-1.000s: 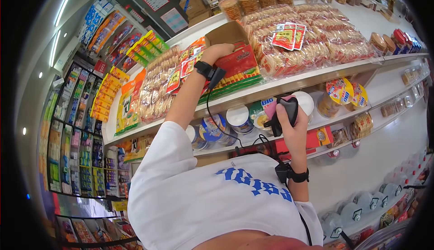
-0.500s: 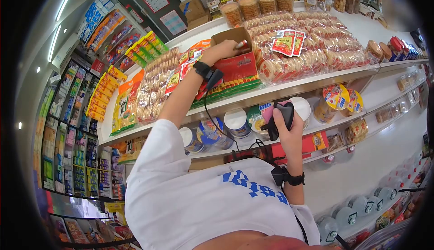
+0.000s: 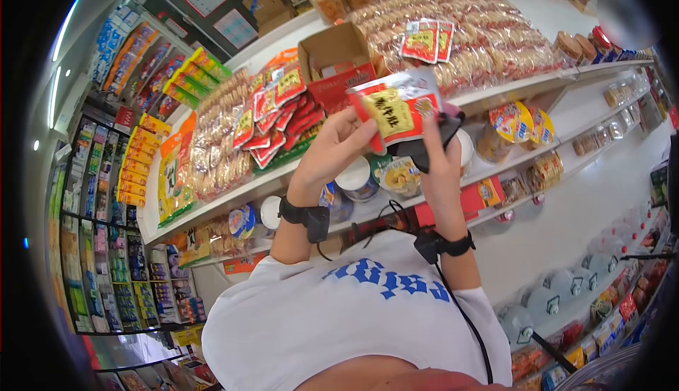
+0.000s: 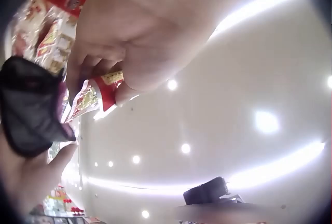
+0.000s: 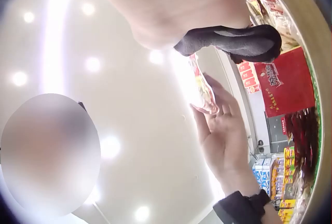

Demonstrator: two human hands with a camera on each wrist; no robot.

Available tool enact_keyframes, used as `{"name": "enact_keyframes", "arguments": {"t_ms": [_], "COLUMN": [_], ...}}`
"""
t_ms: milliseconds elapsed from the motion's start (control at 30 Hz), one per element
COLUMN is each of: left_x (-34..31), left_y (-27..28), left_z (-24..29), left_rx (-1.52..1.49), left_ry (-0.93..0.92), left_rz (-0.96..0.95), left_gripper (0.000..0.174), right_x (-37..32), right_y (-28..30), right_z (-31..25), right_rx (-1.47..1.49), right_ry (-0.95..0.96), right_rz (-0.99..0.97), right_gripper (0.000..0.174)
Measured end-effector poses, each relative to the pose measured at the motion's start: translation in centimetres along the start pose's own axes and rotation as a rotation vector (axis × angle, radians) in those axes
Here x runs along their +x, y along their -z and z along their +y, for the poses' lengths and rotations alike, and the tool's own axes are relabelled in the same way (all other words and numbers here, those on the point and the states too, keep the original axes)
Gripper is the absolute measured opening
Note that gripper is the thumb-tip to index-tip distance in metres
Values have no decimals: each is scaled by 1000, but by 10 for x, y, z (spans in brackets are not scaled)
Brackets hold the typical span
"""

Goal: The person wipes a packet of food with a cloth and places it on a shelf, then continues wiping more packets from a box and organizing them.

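Note:
My left hand (image 3: 331, 152) pinches the left edge of a red-and-white foil snack packet (image 3: 390, 116), with yellow panel and dark lettering, up in front of the shelf. My right hand (image 3: 442, 182) grips a black item with pink on it (image 3: 453, 130), which looks like soft fabric. Its fingers lie right at the packet's right side. In the left wrist view, the packet (image 4: 101, 95) sticks out of my curled fingers towards the black item (image 4: 31, 105). Behind the hands stands an open cardboard box (image 3: 332, 51) with a red front.
Similar red packets (image 3: 276, 118) lie piled left of the box. Bagged round crackers (image 3: 481, 44) cover the top shelf to the right, two packets (image 3: 428, 41) on them. Instant noodle tubs (image 3: 506, 129) line the shelf below. Cables hang between my wrists.
My left hand has come out of the box and moved down and towards my right hand, bringing a snack packet. The packet pile beside the box now shows. My right hand has risen slightly.

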State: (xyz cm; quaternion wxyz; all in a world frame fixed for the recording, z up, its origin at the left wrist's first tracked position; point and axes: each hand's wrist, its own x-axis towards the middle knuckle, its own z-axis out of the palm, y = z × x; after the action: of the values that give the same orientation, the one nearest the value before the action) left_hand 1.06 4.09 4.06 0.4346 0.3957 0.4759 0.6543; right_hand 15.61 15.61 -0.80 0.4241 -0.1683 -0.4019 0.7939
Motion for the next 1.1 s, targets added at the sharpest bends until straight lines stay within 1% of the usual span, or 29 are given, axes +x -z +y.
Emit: {"name": "enact_keyframes", "arguments": {"t_ms": [33,67,167,200,233,267,300,333,367,433,500,533,600,633,667,700,767,800,833,867,900,933,1000,1033,1067,1100], "left_x": [-7,-14,-24,-23,-24,-24,-25,-25,-25,-25,-22,-22,-19,-15,-9,-6,-7,-5,-4,-5,-5,-2,-1,1,4,7], "left_y": [0,0,20,25,28,29,26,21,17,14,5,-1,-24,-29,-15,-16,-24,-28,-35,-42,-48,-47,-38,-33,-27,-17], "left_z": [-3,-1,-1,1,2,-3,-4,-5,-6,-11,-15,-12,-8,-7,-9,-9,-12,-14,-15,-14,-15,-23,-19,-16,-17,-16], "left_rx": [-184,-363,-395,-193,12,-79,-120,-163,-207,-249,-334,-311,-388,-425,-538,-475,-350,-327,-330,-335,-337,-262,-371,-425,-586,-588], "left_ry": [43,84,123,156,190,194,167,139,114,112,103,114,43,1,-26,-20,2,17,65,115,162,134,72,38,4,20], "left_rz": [54,111,111,92,71,54,88,117,142,187,206,124,305,395,207,295,469,413,390,373,357,375,270,219,169,277], "left_gripper": [48,49,47,45,43,41,41,42,42,46,47,50,51,53,60,62,65,72,74,76,78,85,86,87,84,82], "right_x": [-2,1,-2,-3,-3,-4,-3,-5,-6,-3,7,9,-2,-5,-7,-9,-8,-1,5,10,18,28,38,36,31,26], "right_y": [-3,7,3,2,0,-1,-5,-19,-16,-20,-24,-26,-39,-39,-38,-39,-39,-38,-37,-42,-40,-37,-32,-32,-34,-36], "right_z": [-2,6,4,3,4,6,6,-1,2,1,7,10,17,19,21,23,21,16,9,1,-1,-2,-2,0,0,-1], "right_rx": [-138,-244,-422,-498,-454,-408,-364,-172,-142,-322,-680,-863,-995,-1032,-1064,-1093,-1089,-1110,-1132,-1146,-1162,-1174,-1157,-1153,-1149,-1145], "right_ry": [50,67,155,160,109,62,21,126,152,482,750,878,825,788,757,724,733,750,762,775,777,781,780,769,764,762], "right_rz": [12,3,-142,-176,-129,-78,-20,85,162,123,-38,-120,-255,-345,-442,-539,-518,-513,-511,-439,-421,-406,-384,-431,-482,-535], "right_gripper": [30,22,24,27,27,28,28,29,33,40,50,55,71,71,72,73,68,67,65,59,57,55,50,50,50,51]}}
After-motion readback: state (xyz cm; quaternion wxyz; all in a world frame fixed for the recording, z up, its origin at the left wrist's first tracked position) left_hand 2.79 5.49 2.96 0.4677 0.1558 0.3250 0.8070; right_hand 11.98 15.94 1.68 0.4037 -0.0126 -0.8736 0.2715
